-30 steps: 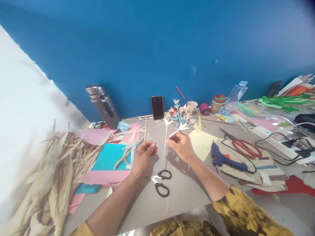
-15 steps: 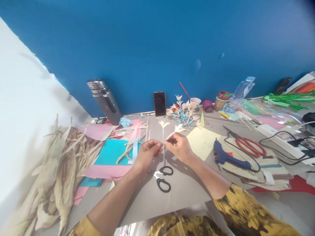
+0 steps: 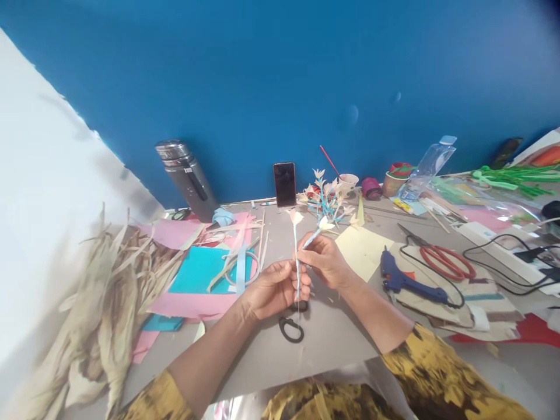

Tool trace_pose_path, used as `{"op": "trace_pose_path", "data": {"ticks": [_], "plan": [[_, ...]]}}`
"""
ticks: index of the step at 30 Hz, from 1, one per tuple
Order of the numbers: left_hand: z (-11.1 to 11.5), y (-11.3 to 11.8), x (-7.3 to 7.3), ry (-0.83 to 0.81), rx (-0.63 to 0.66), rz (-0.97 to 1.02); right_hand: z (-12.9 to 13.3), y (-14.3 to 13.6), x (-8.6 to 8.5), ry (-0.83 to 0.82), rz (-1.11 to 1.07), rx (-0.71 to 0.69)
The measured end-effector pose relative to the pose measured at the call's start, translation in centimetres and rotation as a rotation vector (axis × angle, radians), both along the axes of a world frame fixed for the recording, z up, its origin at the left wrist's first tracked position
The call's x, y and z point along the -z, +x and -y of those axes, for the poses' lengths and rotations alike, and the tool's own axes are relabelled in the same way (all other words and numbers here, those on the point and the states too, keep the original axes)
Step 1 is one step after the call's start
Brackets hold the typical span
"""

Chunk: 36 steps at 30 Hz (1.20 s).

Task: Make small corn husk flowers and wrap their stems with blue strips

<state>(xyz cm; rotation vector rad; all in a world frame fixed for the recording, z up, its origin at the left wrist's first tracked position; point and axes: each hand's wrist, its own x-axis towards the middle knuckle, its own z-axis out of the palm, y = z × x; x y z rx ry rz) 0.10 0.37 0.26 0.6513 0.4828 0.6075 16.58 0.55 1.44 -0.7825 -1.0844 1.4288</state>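
Observation:
A handmade flower stem (image 3: 297, 265) wrapped in pale blue stands upright in front of me, with a cream blossom on top. A branch with a second cream blossom (image 3: 326, 224) slants off to the right. My right hand (image 3: 326, 261) pinches the stem where the branch joins it. Palm up, my left hand (image 3: 273, 289) lies loosely open, its fingers behind the lower stem. Bare wire sticks out below. Black-handled scissors (image 3: 291, 330) lie under the hands, partly hidden. Behind is a bunch of similar blue-stemmed flowers (image 3: 326, 201).
Dried husks (image 3: 94, 315) and coloured sheets (image 3: 190, 271) lie left, below a leaning flask (image 3: 188, 181). A phone (image 3: 284, 184) stands against the wall. On the right are yellow paper (image 3: 363, 254), a blue glue gun (image 3: 411, 283), red-handled scissors (image 3: 446, 262) and a power strip (image 3: 503, 248).
My left hand has turned palm up, its fingers loosening and moving behind the lower stem. The flower has shifted slightly right, and the stem hangs lower over the scissors.

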Motion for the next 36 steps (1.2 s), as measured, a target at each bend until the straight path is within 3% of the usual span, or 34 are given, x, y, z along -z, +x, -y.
{"op": "trace_pose_path", "data": {"ticks": [7, 14, 20, 25, 31, 36], "plan": [[0.12, -0.02, 0.55, 0.005, 0.007, 0.063, 0.34, -0.26, -0.43, -0.061, -0.016, -0.093], [0.04, -0.03, 0.15, 0.012, 0.027, 0.042, 0.01, -0.09, 0.08, -0.043, -0.018, -0.051], [-0.15, -0.08, -0.20, 0.032, -0.087, 0.022, -0.38, 0.01, 0.34, -0.017, 0.009, 0.077], [-0.39, -0.17, -0.10, 0.016, -0.150, 0.019, -0.39, -0.03, 0.01, -0.011, 0.012, 0.082], [-0.21, 0.15, -0.42, 0.243, -0.299, -0.163, -0.31, -0.37, -0.04, 0.048, 0.160, 0.122], [-0.20, 0.43, -0.12, 0.257, -0.366, -0.243, -0.16, -0.33, 0.16, 0.048, 0.238, 0.071]]}}
